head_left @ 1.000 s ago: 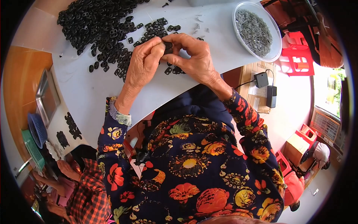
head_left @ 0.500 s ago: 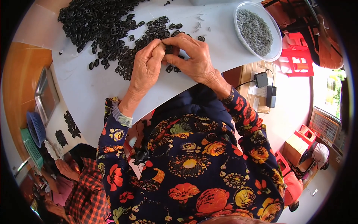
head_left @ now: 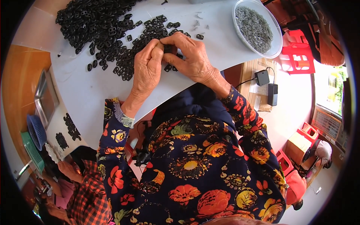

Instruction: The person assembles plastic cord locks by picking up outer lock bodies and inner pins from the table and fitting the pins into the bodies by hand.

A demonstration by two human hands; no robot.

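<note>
Over the near part of the pale table, my left hand (head_left: 149, 65) and my right hand (head_left: 191, 58) meet fingertip to fingertip. Both are closed, the left with its fingers curled in, the right pinching with thumb and forefinger. Whatever they pinch is hidden by the fingers. Directly beyond and to the left lies a spread of small black two-holed plastic pieces (head_left: 125, 62). Farther off, a big heap of black oval pieces (head_left: 88, 22) covers the table's far left. One lone black piece (head_left: 200, 36) rests just past my right hand.
A round clear tub (head_left: 280, 41) full of small clear pieces stands at the right table edge. Several loose clear bits (head_left: 197, 23) lie near it. At left are a metal tray (head_left: 45, 99), baskets (head_left: 36, 131) and a co-worker in a checked shirt (head_left: 90, 191). Red stools (head_left: 300, 60) stand right.
My hands stay together with nearly the same grip. The whole view has shifted slightly, so the table things sit a little farther left and up.
</note>
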